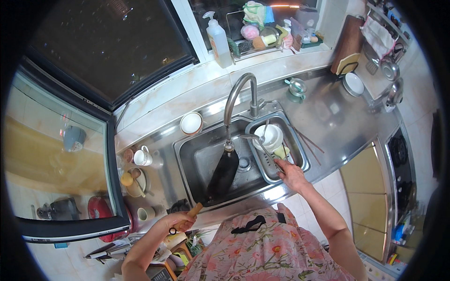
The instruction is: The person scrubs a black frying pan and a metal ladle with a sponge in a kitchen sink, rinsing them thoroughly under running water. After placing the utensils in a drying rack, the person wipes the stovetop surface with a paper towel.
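Note:
My left hand (pixel 181 221) grips the wooden handle of a kitchen knife (pixel 223 172) at the sink's front left corner. Its broad dark blade reaches over the large basin (pixel 197 154) to just below the faucet outlet (pixel 229 144). My right hand (pixel 291 175) is at the front of a metal drain basket (pixel 303 154) and closes on the handle end of a long metal ladle (pixel 265 151). The ladle's head points toward the faucet. Inside the basket are white bowls (pixel 269 135), a spoon (pixel 264 130) and a yellowish-green piece (pixel 282 152), perhaps a cloth or sponge.
Two chopsticks (pixel 309 142) lie right of the basket. A bowl (pixel 191 123), mug (pixel 142 156) and cup (pixel 145 213) stand left. The curved faucet (pixel 242 80) arches overhead. An open window sash (pixel 119 196) juts in at left. A pump bottle (pixel 218 42) stands on the sill.

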A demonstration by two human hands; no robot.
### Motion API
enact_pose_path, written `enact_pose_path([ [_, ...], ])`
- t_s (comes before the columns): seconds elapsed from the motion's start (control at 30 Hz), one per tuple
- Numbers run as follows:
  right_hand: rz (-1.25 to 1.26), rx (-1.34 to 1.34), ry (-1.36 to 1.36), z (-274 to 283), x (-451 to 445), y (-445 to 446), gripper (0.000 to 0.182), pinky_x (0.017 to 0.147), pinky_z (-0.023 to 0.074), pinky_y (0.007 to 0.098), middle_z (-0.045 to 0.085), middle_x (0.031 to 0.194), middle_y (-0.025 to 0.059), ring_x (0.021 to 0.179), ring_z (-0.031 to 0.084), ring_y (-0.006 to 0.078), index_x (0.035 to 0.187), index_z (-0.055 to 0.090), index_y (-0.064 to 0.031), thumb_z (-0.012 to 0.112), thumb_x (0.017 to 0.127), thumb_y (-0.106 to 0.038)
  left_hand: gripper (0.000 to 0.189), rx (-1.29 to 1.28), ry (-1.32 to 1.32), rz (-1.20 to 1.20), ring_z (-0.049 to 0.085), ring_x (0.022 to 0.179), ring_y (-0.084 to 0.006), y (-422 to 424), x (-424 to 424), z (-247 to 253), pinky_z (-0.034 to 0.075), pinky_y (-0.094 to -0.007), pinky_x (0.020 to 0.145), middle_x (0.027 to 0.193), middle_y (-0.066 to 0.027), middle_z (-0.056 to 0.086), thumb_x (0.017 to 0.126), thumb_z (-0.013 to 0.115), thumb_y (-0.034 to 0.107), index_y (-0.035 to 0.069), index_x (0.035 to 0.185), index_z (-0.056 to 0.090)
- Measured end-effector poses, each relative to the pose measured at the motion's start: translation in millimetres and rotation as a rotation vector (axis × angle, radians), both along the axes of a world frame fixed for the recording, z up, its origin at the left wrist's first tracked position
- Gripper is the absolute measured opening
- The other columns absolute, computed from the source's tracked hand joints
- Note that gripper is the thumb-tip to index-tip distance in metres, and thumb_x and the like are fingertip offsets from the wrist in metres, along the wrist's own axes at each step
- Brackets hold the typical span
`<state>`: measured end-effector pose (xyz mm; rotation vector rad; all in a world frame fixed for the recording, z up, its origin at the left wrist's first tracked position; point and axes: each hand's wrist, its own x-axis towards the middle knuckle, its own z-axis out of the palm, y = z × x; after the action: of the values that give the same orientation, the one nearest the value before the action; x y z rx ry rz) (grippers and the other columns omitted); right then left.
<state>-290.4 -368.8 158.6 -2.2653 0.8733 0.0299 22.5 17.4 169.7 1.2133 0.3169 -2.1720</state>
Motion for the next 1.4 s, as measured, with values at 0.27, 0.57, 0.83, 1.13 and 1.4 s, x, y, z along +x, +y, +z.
enact_pose_path([
  [0.27, -0.101, 0.608, -0.241, 4, 39, 14, 0.046, 0.061, 0.0533, 0.0261, 0.064, 0.121, 0.016, 0.078, 0.068, 0.0154, 0.14, 0.042, 0.0004, 0.052, 0.095, -0.003, 0.022, 0.003, -0.39, -0.04, 0.049, 0.042, -0.0153, -35, -19, -55, 0.038, -0.0323, 0.036, 0.059, -0.0046, 0.052, 0.08, 0.068, 0.008, 0.007, 0.087, 0.048],
  [0.57, -0.398, 1.245, -0.185, -78, 117, 32, 0.04, 0.046, 0.0513, 0.024, 0.066, 0.112, 0.0173, 0.08, 0.072, 0.0233, 0.138, 0.039, -0.0028, 0.048, 0.1, -0.013, 0.022, -0.083, -0.785, -0.158, 0.055, 0.041, -0.0209, -51, -31, -112, 0.043, -0.036, 0.037, 0.06, -0.0097, 0.057, 0.075, 0.068, 0.008, 0.0, 0.089, 0.053],
  [0.83, -0.658, 1.701, -0.031, -155, 186, 25, 0.023, 0.046, 0.0568, 0.0256, 0.068, 0.101, 0.0231, 0.084, 0.072, 0.0286, 0.117, 0.044, 0.005, 0.037, 0.101, -0.011, 0.032, -0.118, -1.241, -0.418, 0.066, 0.057, -0.0305, -37, -45, -134, 0.054, -0.0447, 0.055, 0.064, -0.015, 0.063, 0.078, 0.071, 0.024, 0.0, 0.092, 0.055],
  [1.13, -0.758, 1.701, 0.053, -169, 243, 32, 0.017, 0.045, 0.051, 0.0206, 0.069, 0.097, 0.0196, 0.072, 0.068, 0.0205, 0.102, 0.051, 0.0018, 0.04, 0.099, -0.01, 0.034, -0.076, -1.836, -0.727, 0.068, 0.081, -0.0349, -5, -39, -164, 0.056, -0.0466, 0.066, 0.098, -0.0139, 0.062, 0.08, 0.072, 0.033, 0.007, 0.098, 0.058],
  [1.4, -0.9, 1.814, 0.113, -171, 262, 34, 0.018, 0.042, 0.0481, 0.0184, 0.068, 0.084, 0.0106, 0.052, 0.056, 0.011, 0.094, 0.055, 0.0003, 0.043, 0.097, -0.012, 0.03, -0.166, -1.977, -0.693, 0.065, 0.092, -0.0344, -31, -39, -154, 0.051, -0.0468, 0.08, 0.102, -0.0134, 0.06, 0.083, 0.069, 0.032, 0.009, 0.103, 0.064],
])
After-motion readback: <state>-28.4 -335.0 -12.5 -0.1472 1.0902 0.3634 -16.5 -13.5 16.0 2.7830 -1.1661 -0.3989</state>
